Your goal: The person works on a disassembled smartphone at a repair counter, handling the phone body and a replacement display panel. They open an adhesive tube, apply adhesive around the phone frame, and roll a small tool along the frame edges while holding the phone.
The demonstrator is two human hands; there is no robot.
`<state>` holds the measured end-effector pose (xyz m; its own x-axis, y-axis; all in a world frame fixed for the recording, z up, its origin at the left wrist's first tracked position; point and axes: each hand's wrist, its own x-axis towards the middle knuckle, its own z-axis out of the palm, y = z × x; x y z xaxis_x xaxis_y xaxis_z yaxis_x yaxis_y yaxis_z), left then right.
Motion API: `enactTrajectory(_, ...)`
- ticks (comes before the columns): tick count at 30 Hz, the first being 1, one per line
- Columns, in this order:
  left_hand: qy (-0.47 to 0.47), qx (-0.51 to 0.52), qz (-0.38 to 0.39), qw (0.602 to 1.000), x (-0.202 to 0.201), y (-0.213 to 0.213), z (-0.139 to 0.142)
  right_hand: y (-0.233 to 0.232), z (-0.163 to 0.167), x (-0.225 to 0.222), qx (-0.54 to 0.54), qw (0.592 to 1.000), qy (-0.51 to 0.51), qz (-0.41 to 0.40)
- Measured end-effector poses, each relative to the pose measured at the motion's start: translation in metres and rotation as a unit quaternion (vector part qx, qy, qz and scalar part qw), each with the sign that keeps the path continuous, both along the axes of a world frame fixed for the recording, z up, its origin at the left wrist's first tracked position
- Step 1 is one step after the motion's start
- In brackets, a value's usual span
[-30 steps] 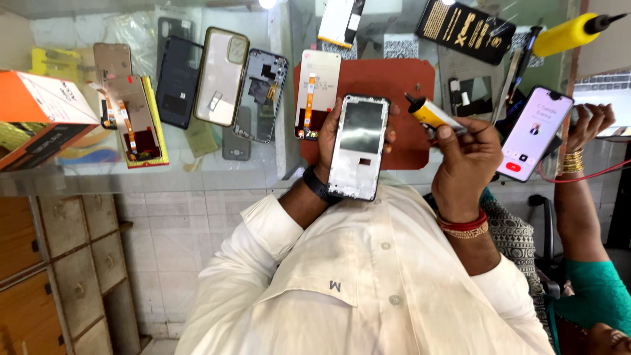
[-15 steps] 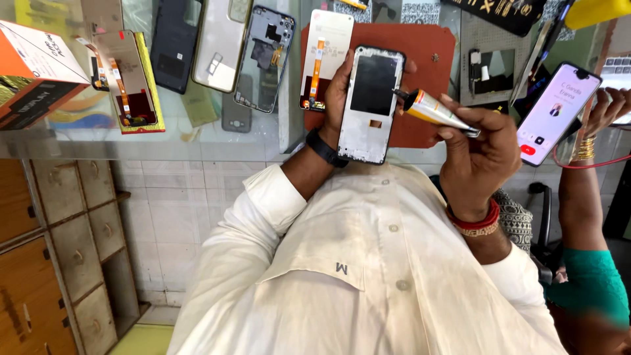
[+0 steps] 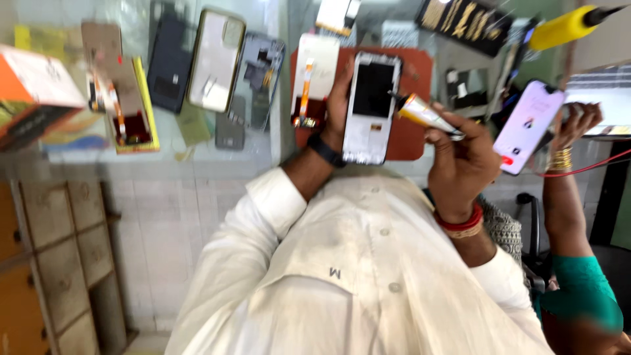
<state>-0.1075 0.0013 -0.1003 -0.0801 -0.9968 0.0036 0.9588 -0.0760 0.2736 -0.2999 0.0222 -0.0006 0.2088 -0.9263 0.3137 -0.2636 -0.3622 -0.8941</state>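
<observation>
Gripping opened phone [image 3: 369,108] in my left hand [image 3: 338,98], long axis running away from me, above orange mat [image 3: 420,66]. My right hand [image 3: 460,161] closed on glue tube [image 3: 424,113], nozzle pointing left, touching phone's right edge. Right hand nearer seam.

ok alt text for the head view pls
The left hand holds an opened phone above a red mat, while the right hand touches a glue tube to its edge. Phone parts lie on the glass counter; another person's hand holds a lit phone.
</observation>
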Motion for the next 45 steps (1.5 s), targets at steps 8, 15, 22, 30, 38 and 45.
enactTrajectory(8, -0.006, 0.012, 0.006, 1.000, -0.022, 0.005, 0.010, -0.028, 0.022, 0.021, -0.170, 0.980, 0.104, 0.005)
enactTrajectory(15, -0.015, -0.023, 0.001, 1.000, -0.024, 0.000, 0.012, -0.044, 0.018, 0.027, -0.215, 0.966, 0.135, 0.040)
enactTrajectory(22, -0.020, -0.033, 0.057, 0.998, -0.021, -0.009, 0.011, -0.056, 0.021, 0.035, -0.260, 0.954, 0.131, 0.070)
enactTrajectory(30, -0.042, -0.048, 0.074, 0.995, -0.019, -0.018, 0.006, -0.064, 0.018, 0.041, -0.260, 0.953, 0.138, 0.064)
enactTrajectory(38, -0.032, -0.038, 0.060, 0.997, -0.016, -0.017, 0.005, -0.064, 0.014, 0.044, -0.265, 0.953, 0.132, 0.058)
enactTrajectory(45, -0.046, -0.035, 0.056, 0.997, -0.014, -0.017, 0.004, -0.064, 0.015, 0.047, -0.261, 0.955, 0.130, 0.058)
